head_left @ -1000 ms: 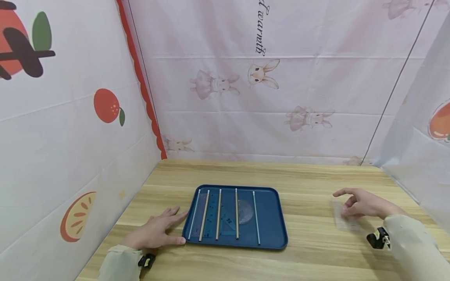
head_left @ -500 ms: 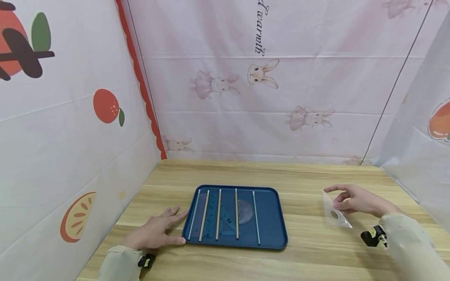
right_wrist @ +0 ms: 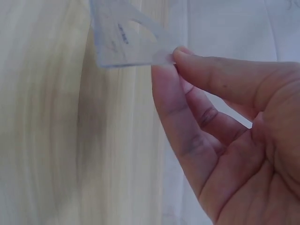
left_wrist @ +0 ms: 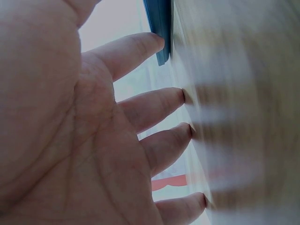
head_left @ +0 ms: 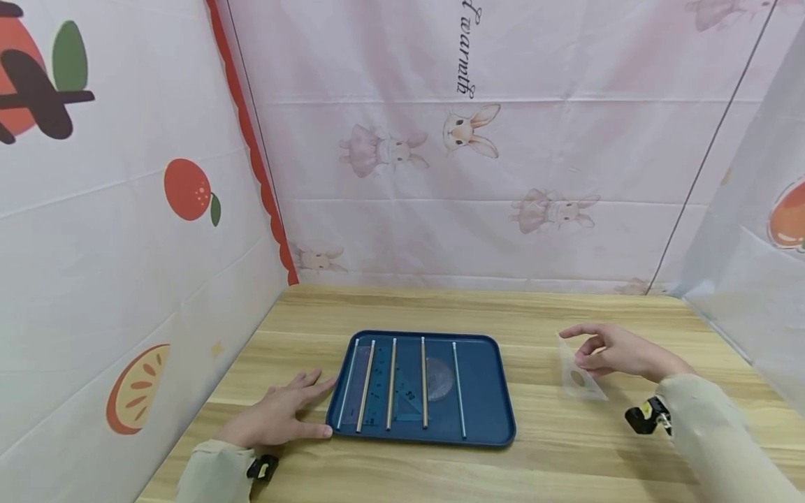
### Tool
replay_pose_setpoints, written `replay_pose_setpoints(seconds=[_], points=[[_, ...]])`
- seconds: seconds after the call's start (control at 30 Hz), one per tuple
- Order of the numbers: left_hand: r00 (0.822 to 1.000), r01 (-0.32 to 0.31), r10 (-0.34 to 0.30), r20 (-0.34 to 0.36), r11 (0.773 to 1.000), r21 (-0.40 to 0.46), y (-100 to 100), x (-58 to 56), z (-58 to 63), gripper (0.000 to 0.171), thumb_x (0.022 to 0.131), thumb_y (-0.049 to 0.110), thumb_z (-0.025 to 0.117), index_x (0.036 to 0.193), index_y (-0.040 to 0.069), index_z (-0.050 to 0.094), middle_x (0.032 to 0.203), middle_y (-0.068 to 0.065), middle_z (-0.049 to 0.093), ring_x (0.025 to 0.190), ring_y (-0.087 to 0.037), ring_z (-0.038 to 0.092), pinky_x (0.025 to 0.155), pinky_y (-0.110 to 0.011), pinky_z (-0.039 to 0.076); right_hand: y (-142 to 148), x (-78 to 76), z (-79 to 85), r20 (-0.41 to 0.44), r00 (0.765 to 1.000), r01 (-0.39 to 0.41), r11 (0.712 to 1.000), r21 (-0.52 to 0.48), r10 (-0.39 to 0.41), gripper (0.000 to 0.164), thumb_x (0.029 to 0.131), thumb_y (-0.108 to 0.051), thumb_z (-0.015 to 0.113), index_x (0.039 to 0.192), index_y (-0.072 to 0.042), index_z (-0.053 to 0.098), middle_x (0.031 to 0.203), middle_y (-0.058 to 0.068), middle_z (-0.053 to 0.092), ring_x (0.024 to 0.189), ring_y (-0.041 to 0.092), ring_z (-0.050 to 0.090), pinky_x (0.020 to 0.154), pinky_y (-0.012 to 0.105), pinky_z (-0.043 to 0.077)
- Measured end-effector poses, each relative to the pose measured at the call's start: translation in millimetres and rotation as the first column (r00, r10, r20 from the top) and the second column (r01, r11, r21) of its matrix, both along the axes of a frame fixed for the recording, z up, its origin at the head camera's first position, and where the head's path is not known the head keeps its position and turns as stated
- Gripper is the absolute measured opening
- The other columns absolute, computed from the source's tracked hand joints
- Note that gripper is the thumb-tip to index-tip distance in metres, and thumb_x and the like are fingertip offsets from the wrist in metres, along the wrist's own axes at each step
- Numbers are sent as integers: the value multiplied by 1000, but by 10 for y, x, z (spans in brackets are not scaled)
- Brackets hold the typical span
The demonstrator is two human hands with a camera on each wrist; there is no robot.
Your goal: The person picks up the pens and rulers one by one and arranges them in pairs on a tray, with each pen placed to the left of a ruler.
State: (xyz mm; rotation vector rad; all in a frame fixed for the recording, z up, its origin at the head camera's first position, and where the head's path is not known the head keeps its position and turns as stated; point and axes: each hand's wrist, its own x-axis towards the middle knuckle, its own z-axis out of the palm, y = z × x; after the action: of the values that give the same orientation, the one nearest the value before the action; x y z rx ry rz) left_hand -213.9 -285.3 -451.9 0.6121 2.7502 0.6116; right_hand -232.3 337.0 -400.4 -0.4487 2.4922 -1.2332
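Note:
My right hand (head_left: 619,351) pinches a clear set square (head_left: 568,370) between thumb and fingertips, above the table right of the tray. In the right wrist view, thumb and finger meet at one corner of the set square (right_wrist: 110,51), which has a cut-out. My left hand (head_left: 277,418) rests with spread fingers at the left side of the blue tray (head_left: 487,398). Its thumb touches the tray's near left corner, and in the left wrist view a finger touches the tray edge (left_wrist: 158,28). The other fingertips rest on the table.
In the tray lie several pencils (head_left: 424,384) in upright rows, over a clear ruler (head_left: 358,377), a clear triangular piece (head_left: 407,404) and a round clear disc (head_left: 439,378). Printed cloth walls (head_left: 402,237) stand behind and beside the wooden table (head_left: 553,454).
My right hand has lifted the set square off the table and carried it left, toward the tray. The set square has tilted up. My left hand and the tray stay put.

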Motion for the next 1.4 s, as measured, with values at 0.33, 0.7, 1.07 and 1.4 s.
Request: replay_pose_setpoints(seconds=[0.33, 0.7, 1.07, 1.4], points=[[1000, 8, -8, -4, 1000, 7, -5, -1, -5, 96, 88, 63, 81, 168, 27, 40, 176, -25, 25, 162, -56, 18, 113, -92, 12, -194, -99, -61, 15, 1000, -6, 1000, -31, 6, 64, 99, -3, 72, 156, 7, 45, 107, 16, 70, 92, 13, 69, 83, 30, 65], [1000, 16, -16, -10, 1000, 8, -3, 5, 6, 96, 89, 63, 80, 168, 24, 40, 175, -27, 26, 162, -58, 18, 112, -93, 11, -523, -172, -30, 22, 999, -44, 999, -26, 45, 63, 100, -6, 73, 157, 4, 46, 103, 12, 69, 91, 17, 68, 82, 31, 65], [1000, 14, -14, -12, 1000, 9, -6, 16, 5, 96, 89, 63, 80, 168, 24, 40, 176, -27, 26, 162, -58, 18, 112, -93, 12, -878, -271, -81, 48, 995, -85, 994, -62, 88, 61, 100, -4, 72, 156, 2, 48, 102, 11, 69, 88, 17, 69, 80, 31, 65], [1000, 12, -12, -11, 1000, 5, -12, 17, -2, 96, 89, 63, 80, 168, 26, 40, 176, -25, 25, 162, -58, 17, 113, -92, 12, -1199, -323, -135, 56, 994, -95, 994, -51, 98, 55, 101, -2, 72, 153, 1, 52, 99, 12, 70, 88, 20, 72, 79, 33, 67]])
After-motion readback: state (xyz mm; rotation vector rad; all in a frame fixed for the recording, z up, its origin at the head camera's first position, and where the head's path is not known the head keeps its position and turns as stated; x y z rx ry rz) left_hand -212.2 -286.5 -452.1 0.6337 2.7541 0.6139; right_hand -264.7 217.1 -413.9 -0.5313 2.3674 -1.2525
